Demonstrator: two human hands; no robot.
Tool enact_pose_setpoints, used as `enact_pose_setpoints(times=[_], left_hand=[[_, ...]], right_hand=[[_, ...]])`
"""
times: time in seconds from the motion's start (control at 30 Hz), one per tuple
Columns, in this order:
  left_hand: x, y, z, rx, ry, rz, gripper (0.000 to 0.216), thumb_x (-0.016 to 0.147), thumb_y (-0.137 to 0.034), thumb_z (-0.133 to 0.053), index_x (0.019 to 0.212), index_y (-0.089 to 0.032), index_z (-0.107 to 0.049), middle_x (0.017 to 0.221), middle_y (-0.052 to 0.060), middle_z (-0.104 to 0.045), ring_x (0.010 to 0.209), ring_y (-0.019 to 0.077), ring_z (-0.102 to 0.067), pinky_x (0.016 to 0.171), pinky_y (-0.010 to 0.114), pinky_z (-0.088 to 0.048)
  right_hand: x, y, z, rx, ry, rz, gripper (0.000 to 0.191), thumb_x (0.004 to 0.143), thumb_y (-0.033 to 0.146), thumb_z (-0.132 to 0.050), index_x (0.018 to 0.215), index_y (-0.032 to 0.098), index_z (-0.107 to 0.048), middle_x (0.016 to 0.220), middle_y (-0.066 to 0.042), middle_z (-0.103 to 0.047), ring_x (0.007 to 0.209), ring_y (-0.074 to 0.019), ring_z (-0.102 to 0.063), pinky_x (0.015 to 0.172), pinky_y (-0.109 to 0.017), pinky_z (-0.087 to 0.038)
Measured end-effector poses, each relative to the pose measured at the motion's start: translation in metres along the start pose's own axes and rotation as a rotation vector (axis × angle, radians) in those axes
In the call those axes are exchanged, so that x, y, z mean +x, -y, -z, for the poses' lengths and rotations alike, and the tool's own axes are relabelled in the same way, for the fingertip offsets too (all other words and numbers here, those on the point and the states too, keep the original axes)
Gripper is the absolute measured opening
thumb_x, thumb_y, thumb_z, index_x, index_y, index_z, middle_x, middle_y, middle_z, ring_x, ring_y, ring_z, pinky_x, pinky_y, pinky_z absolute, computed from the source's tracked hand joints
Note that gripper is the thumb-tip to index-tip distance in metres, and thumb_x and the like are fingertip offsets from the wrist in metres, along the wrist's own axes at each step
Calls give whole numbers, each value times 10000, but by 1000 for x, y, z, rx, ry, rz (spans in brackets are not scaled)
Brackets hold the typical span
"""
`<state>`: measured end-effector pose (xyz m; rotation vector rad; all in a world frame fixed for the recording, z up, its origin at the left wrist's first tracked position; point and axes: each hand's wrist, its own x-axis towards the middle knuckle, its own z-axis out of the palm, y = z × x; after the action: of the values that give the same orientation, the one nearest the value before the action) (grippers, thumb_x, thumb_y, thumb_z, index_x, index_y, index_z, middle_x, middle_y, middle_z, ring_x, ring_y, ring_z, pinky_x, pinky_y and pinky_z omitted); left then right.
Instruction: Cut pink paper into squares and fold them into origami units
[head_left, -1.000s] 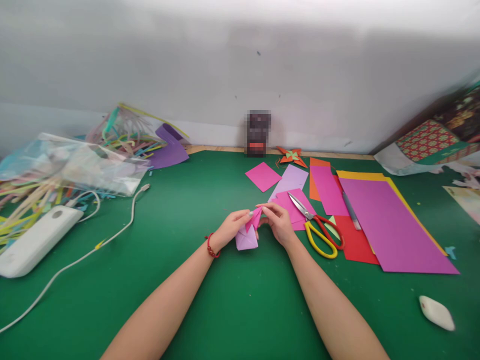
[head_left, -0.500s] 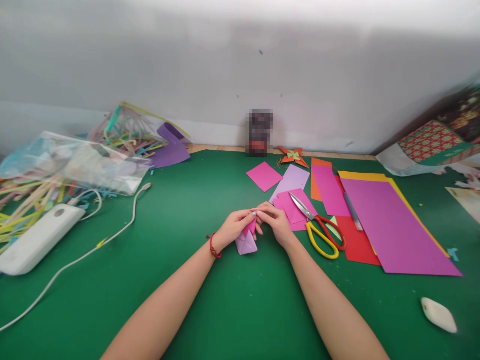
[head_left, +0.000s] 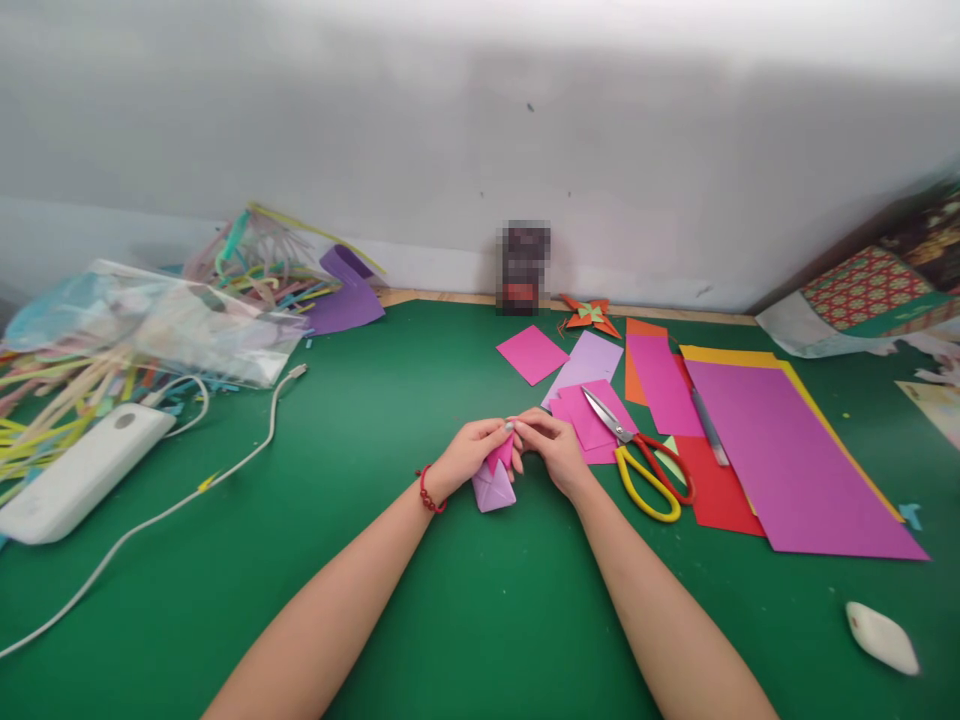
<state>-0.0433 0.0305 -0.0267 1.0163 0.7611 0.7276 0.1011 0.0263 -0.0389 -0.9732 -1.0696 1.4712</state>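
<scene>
Between my two hands is a small folded paper piece, pink at its upper part and light purple at its lower end. My left hand pinches it from the left, thumb on top. From the other side, the thumb and fingertips of my right hand close on its upper pink end, so that edge is mostly hidden. Just right of my right hand lie pink paper squares, with scissors with one yellow and one red handle resting partly on them.
Purple sheets, a red sheet and a pen-like cutter lie to the right. An orange paper star sits by the wall. At left are a white power bank, its cable and a plastic bag among paper strips.
The whole view has shifted slightly, with the table things appearing a little further right. Both hands keep the same pinch on the folded paper.
</scene>
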Motion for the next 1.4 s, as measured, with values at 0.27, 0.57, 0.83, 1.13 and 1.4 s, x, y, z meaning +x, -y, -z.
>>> enact_pose_setpoints(times=[0.27,0.57,0.83,1.13,1.4], left_hand=[[-2,-3,0,-14,34,12,368,709,-488,-588,687,-123,-545,532,39,-629,417,120,-568,440,217,-449],[-2,-3,0,-13,34,13,366,708,-487,-591,671,-126,-542,534,36,-629,413,120,-568,441,224,-464],[-2,-3,0,-16,60,14,345,729,-461,-580,664,-124,-544,529,39,-632,412,118,-570,440,215,-460],[-4,-5,3,-60,90,37,314,755,-415,-561,670,-114,-543,502,51,-630,402,119,-564,439,207,-452],[-4,-4,2,-53,72,24,305,762,-402,-555,664,-114,-544,496,48,-628,408,117,-564,451,203,-449]], right_hand=[[1,0,2,18,17,-23,135,635,337,-712,692,215,-699,681,12,-574,612,-126,-550,504,-242,-467],[0,5,-1,-31,31,18,144,657,348,-689,670,206,-667,664,21,-551,535,-104,-508,469,-238,-435],[0,3,-1,-79,32,79,173,686,360,-663,658,199,-605,650,33,-532,490,-87,-479,451,-230,-404],[-4,10,-2,-98,76,94,152,708,349,-653,691,199,-635,676,17,-552,508,-94,-506,450,-232,-436],[-3,6,-1,-76,81,77,139,712,342,-648,704,203,-642,685,18,-547,506,-92,-501,449,-232,-435]])
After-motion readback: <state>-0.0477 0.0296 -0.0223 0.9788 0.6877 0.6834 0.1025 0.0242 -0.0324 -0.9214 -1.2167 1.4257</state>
